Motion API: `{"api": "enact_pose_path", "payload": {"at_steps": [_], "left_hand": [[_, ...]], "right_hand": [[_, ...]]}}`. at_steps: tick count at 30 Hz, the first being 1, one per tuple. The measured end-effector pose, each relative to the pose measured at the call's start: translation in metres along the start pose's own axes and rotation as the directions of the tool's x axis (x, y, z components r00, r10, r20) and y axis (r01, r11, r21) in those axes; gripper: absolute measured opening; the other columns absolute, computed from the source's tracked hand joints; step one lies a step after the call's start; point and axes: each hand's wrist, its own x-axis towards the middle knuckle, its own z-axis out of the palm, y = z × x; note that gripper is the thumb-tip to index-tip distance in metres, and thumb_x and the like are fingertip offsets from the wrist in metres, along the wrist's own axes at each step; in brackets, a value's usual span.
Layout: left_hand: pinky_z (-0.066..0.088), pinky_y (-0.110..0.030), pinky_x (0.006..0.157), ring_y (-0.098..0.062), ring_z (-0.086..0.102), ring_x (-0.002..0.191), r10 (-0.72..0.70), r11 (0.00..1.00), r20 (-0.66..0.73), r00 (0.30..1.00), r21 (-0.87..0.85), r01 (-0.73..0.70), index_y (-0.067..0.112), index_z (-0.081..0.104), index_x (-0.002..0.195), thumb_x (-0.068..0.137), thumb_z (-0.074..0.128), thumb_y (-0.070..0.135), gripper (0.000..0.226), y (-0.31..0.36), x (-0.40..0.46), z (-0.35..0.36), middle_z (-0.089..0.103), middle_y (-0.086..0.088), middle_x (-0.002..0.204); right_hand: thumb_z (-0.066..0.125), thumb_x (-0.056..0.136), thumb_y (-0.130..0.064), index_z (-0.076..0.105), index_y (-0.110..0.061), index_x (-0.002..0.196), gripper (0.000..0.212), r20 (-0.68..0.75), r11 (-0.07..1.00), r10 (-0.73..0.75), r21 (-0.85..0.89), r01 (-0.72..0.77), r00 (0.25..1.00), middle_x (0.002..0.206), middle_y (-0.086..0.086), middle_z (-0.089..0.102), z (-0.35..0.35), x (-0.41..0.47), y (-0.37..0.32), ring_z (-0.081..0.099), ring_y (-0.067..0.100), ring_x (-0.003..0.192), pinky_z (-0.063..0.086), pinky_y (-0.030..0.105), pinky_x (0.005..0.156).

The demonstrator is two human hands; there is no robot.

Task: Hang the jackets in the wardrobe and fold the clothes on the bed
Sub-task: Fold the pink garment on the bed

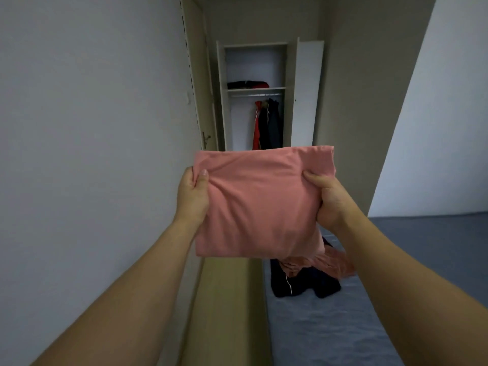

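A folded pink garment (260, 204) is held up in front of me, a flat square. My left hand (192, 196) grips its left edge, thumb on the front. My right hand (328, 200) grips its right edge the same way. Below it, on the blue bed (330, 328), lie a dark garment with a white stripe (303, 283) and another pink garment (332, 262), both unfolded. Straight ahead stands the open wardrobe (254, 67). A red jacket (256, 125) and dark jackets (272, 125) hang from its rail. Folded dark and red clothes (248, 84) lie on its shelf.
A white wall (92, 128) runs along my left, with a door and its handle (206, 137) at the far end. The wardrobe's right door (307, 93) stands open. A wooden bed frame edge (227, 307) runs between wall and mattress.
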Motion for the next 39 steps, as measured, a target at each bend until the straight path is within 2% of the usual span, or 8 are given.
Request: {"api": "enact_pose_path", "payload": {"at_steps": [5,9,13,19,24,29,33,39], "left_hand": [[0.052,-0.031,0.085,-0.018,0.064,0.096,-0.121,0.974,0.119,0.985,-0.176,0.141,0.018,0.062,0.108,0.104,0.046,0.027,0.019,0.001,0.089,-0.032,0.068,-0.002,0.107],[0.054,-0.040,0.091,-0.025,0.066,0.100,-0.218,0.955,0.163,0.962,-0.167,0.244,0.016,0.065,0.105,0.100,0.051,0.022,0.015,-0.016,0.164,-0.019,0.069,-0.007,0.108],[0.053,-0.043,0.095,-0.026,0.066,0.101,-0.248,0.947,0.202,0.948,-0.158,0.281,0.009,0.065,0.118,0.098,0.055,0.022,0.026,-0.060,0.238,0.019,0.068,-0.010,0.112],[0.052,-0.033,0.086,-0.016,0.063,0.097,-0.176,0.957,0.150,0.973,-0.204,0.205,0.015,0.060,0.122,0.100,0.053,0.029,0.027,-0.124,0.387,0.096,0.065,-0.001,0.110],[0.044,-0.026,0.068,-0.010,0.054,0.082,-0.079,0.984,0.081,0.994,-0.151,0.091,0.019,0.053,0.110,0.103,0.044,0.029,0.015,-0.153,0.543,0.156,0.057,0.004,0.095],[0.039,-0.024,0.067,-0.006,0.049,0.079,0.011,0.998,0.048,0.999,-0.067,-0.007,0.021,0.048,0.105,0.105,0.038,0.029,0.013,-0.205,0.697,0.216,0.051,0.008,0.090],[0.036,-0.016,0.063,0.001,0.047,0.077,0.131,0.991,0.033,0.991,-0.024,-0.130,0.020,0.045,0.106,0.106,0.036,0.027,0.012,-0.265,0.829,0.270,0.049,0.012,0.089],[0.034,-0.021,0.066,-0.002,0.048,0.076,0.190,0.977,0.052,0.980,0.083,-0.194,0.016,0.046,0.113,0.106,0.037,0.028,0.017,-0.332,1.043,0.373,0.051,0.011,0.089]], "right_hand": [[0.072,0.082,-0.024,0.070,-0.017,0.108,0.028,-0.026,1.000,-0.003,0.013,0.004,1.000,0.090,0.003,0.075,0.064,0.042,0.004,0.067,0.024,0.086,0.052,0.038,0.076],[0.078,0.074,-0.045,0.070,-0.020,0.113,0.046,-0.075,0.999,-0.043,0.008,0.044,0.996,0.104,0.003,0.075,0.089,0.096,0.007,0.070,0.021,0.096,0.054,0.039,0.085],[0.078,0.077,-0.040,0.068,-0.018,0.118,0.048,-0.154,0.990,-0.140,0.012,0.143,0.978,0.106,0.004,0.074,0.099,0.178,0.018,0.069,0.020,0.099,0.055,0.035,0.083],[0.077,0.080,-0.031,0.069,-0.020,0.110,0.032,-0.162,0.967,-0.252,-0.003,0.255,0.954,0.095,-0.001,0.076,0.121,0.354,0.014,0.072,0.012,0.084,0.056,0.025,0.064],[0.075,0.083,-0.034,0.067,-0.022,0.116,0.036,-0.164,0.967,-0.254,-0.041,0.251,0.953,0.099,-0.003,0.075,0.153,0.519,-0.005,0.071,0.013,0.088,0.054,0.030,0.071],[0.071,0.087,-0.036,0.068,-0.023,0.107,0.025,-0.181,0.945,-0.326,-0.103,0.312,0.928,0.096,-0.005,0.075,0.189,0.694,0.001,0.069,0.012,0.090,0.054,0.027,0.071],[0.058,0.094,-0.042,0.061,-0.026,0.091,0.018,-0.274,0.879,-0.465,-0.260,0.400,0.842,0.091,-0.007,0.067,0.219,0.851,0.018,0.062,0.011,0.085,0.048,0.026,0.070],[0.050,0.097,-0.045,0.057,-0.020,0.102,0.026,-0.377,0.858,-0.481,-0.387,0.338,0.791,0.091,-0.004,0.062,0.250,1.086,0.000,0.058,0.013,0.085,0.041,0.031,0.075]]}}
